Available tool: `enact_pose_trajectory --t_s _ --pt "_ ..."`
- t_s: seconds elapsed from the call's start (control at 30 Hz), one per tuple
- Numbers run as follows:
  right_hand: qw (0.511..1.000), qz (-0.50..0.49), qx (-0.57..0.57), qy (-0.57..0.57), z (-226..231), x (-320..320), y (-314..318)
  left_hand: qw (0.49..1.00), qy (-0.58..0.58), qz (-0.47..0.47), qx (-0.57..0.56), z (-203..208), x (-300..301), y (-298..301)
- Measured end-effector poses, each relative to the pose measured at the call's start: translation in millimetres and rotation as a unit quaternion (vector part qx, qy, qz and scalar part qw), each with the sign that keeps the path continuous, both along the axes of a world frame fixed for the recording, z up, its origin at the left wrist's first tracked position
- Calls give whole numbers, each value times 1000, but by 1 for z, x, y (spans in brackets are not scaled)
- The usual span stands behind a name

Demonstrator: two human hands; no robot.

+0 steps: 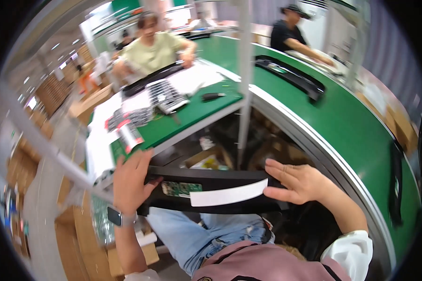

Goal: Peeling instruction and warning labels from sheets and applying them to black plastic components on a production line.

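A long black housing lies crosswise above my lap. My left hand grips its left end, thumb on the face and fingers toward the far edge. Beside that thumb a green circuit board shows in the housing. A white strip lies across the housing's face, slanting and curving up toward the right. Its right end meets the thumb and fingers of my right hand, which seem closed on it; the exact contact is partly hidden.
A green worktable ahead bears papers, a tray of small parts and a dark tool. On the right a curved green conveyor carries several black housings. A metal post stands ahead; cardboard boxes sit at lower left. Two people work beyond.
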State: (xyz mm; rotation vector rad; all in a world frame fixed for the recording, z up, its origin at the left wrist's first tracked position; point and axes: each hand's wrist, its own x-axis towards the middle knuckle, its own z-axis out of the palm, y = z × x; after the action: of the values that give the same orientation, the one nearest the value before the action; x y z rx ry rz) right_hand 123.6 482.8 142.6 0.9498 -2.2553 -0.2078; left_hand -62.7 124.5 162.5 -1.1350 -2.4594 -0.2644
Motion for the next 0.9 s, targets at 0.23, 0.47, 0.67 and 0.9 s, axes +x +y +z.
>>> enact_pose_trajectory --t_s 0.23,0.47,0.67,0.9 --pt "985 99 -16 -141 -52 -112 -37 986 -49 114 115 -122 24 -110" --pt "885 166 -232 -367 -51 -143 -99 966 -50 222 122 -168 77 -84" --pt "823 141 -334 -437 -36 -147 -150 963 -69 164 202 -155 71 -84" --pt "779 179 -429 -419 -6 -161 -190 898 -127 227 353 -162 65 -99"
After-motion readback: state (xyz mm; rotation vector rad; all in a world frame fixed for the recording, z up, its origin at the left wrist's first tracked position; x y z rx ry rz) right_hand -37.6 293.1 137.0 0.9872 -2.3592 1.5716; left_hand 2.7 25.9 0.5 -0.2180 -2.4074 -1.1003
